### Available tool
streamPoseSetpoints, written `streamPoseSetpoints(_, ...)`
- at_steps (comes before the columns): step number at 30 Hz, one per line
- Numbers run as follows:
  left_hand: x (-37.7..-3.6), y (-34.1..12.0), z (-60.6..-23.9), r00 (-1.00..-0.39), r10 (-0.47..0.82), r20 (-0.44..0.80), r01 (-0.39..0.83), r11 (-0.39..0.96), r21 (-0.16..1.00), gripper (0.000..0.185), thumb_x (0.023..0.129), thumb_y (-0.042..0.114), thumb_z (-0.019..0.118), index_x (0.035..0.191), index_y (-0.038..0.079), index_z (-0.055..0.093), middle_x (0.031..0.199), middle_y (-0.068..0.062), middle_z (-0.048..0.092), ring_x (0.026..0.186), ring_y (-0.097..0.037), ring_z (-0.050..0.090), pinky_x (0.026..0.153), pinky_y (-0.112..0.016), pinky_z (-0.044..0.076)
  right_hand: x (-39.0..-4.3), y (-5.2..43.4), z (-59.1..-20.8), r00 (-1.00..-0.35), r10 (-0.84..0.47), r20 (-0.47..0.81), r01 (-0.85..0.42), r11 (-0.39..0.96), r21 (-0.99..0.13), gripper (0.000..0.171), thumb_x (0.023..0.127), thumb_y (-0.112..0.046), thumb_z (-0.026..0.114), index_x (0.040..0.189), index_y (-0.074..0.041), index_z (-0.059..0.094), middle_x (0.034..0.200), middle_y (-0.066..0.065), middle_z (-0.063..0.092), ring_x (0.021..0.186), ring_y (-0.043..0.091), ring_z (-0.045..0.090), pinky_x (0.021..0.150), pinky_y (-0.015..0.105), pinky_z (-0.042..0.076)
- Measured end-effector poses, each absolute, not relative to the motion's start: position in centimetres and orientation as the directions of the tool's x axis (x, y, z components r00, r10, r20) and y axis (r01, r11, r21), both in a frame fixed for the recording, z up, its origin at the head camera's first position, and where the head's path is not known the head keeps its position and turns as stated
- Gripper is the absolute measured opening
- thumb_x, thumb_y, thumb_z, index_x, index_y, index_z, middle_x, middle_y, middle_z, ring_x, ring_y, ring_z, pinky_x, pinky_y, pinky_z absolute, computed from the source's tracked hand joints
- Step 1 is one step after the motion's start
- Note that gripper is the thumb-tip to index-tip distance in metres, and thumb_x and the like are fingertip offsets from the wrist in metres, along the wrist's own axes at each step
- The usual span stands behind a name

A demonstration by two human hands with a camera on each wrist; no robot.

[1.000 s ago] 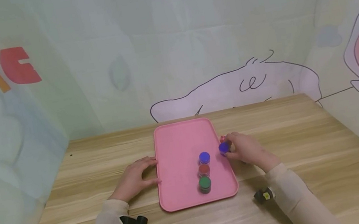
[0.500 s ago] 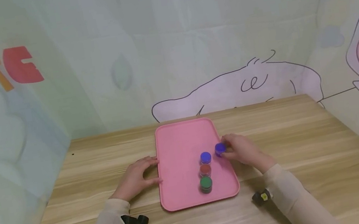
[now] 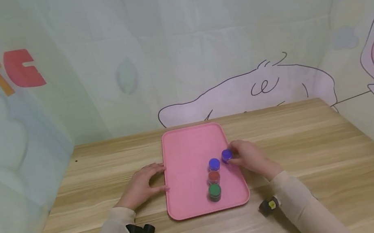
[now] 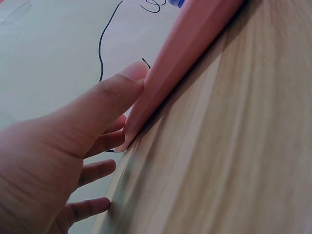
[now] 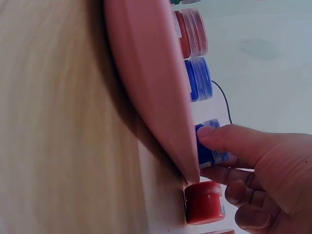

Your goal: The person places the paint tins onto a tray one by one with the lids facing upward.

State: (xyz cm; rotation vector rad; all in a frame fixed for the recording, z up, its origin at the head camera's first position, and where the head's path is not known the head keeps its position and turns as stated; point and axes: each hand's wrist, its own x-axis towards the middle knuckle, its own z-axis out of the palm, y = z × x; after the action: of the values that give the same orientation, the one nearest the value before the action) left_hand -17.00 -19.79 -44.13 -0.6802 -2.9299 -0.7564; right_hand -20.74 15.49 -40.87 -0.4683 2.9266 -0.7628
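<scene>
Wooden tabletop [image 3: 313, 161] mid-frame: right hand [image 3: 251, 157] pinching the little purple-lidded plastic jar [image 3: 226, 155] has carried it further over the pink plastic tray [image 3: 186, 153], beside the blue-lidded jar [image 3: 213, 164], while the left hand [image 3: 141, 186] stays flat on the tray's edge.

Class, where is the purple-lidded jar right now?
In the head view, the purple-lidded jar sits over the right side of the pink tray, pinched by the right hand, just right of the blue-lidded jar.
</scene>
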Motion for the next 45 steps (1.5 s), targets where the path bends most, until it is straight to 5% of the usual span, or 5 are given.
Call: streamPoseSetpoints(45,-17.12,-19.71,-44.15,-0.902,0.408,0.142,0.427,0.794,0.433,0.068,0.078,0.047,0.075,0.132,0.011,0.058,0.14,-0.009,0.055,0.135,-0.036,0.044,0.114,-0.057,0.034,-21.17,16.28,-40.65,-0.947,-0.317,0.052,-0.304,0.833,-0.461,0.034,0.084,-0.033,0.074,0.108,-0.01,0.069,0.099,0.004,0.067,0.09,0.017,0.062,0.085,0.036,0.058)
